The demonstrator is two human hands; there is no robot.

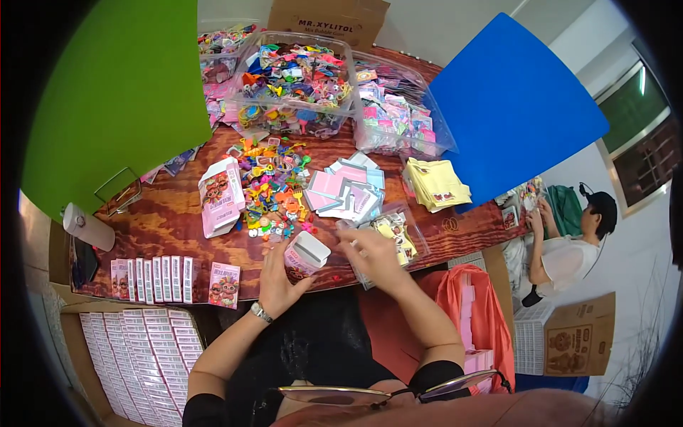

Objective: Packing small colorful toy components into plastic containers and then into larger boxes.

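My left hand [274,281] is wrapped round a small pink carton [299,265] at the table's front edge. The carton's top is open and its pale inside shows. To the right of it hovers my right hand [377,257], fingers apart and pointing at the carton, with nothing visible in them. Under and beside that hand lies a clear tray of small yellow-and-brown packets [402,238]. Beyond the carton are a heap of small colourful plastic toys [274,188] and a pile of pink and grey cards or sachets [348,188].
Flattened pink cartons [221,198] lie left of the toys; a row of filled-out cartons [153,279] stands front left. Clear bins [293,107] line the back. Yellow sachets [435,183] sit right. Green [114,92] and blue [512,107] partitions flank the table; another person [576,245] works at right.
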